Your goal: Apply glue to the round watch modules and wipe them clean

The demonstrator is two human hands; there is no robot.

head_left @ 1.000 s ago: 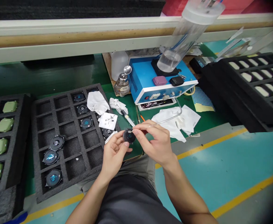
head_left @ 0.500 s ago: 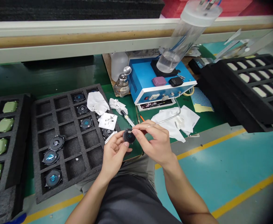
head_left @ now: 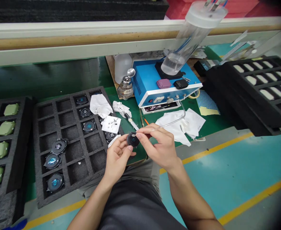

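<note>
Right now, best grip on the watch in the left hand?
Pinch the watch by its rim at the far edge, coming from the far side. The round body sits face up in the left hand, whose fingers cover the near edge, and the right hand crowds the right edge. Keep off the face.

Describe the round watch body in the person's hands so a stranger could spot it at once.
Start at the blue machine on the green bench, then drop to the two hands in front of it. The round dark watch body sits in the fingers of the left hand, with the right hand against it. Unlike the similar watch bodies in the black foam tray, it is held up off the tray.
</note>
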